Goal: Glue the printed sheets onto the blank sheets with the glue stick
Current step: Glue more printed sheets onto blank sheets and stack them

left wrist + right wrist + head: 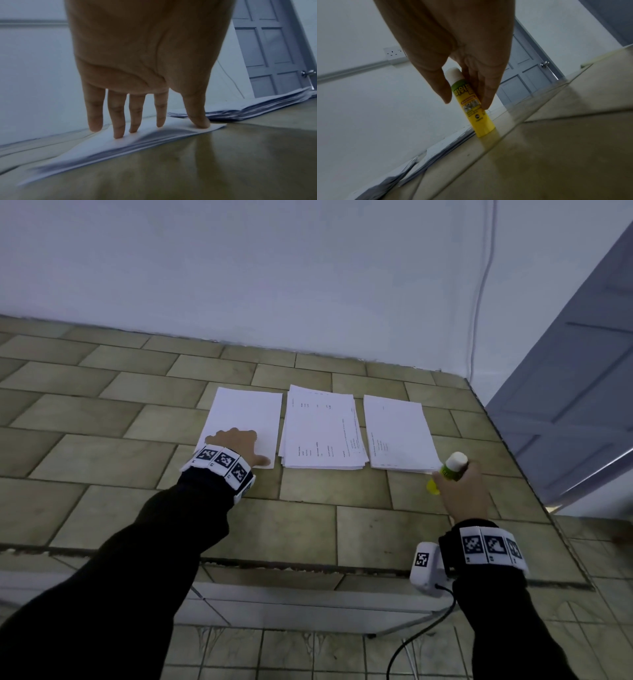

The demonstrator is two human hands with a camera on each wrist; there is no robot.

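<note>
Nearest us, we note the right hand at the right side of the tiled counter. Its thumb and fingers close round the upper body of the glue stick: in the right wrist view the thumb lies on the left of the tube, the fingers on the right and behind, and the white cap stands above them. The yellow base touches the counter, the tube tilted, just beside the near right corner of the right stack.

Further left, the left hand rests on the near part of the blank stack. Its fingers are straight and spread, tips down on the top sheet, thumb pressing near the stack's near right corner. Nothing is gripped by this hand.

Beyond the hands we record three piles in a row: the blank stack on the left, the printed stack in the middle, loosely squared, and the right stack, whose top sheet bears faint print. The piles lie just beside one another, not touching so far as we can tell.

Behind stands a white wall, with a grey door at the right.
</note>
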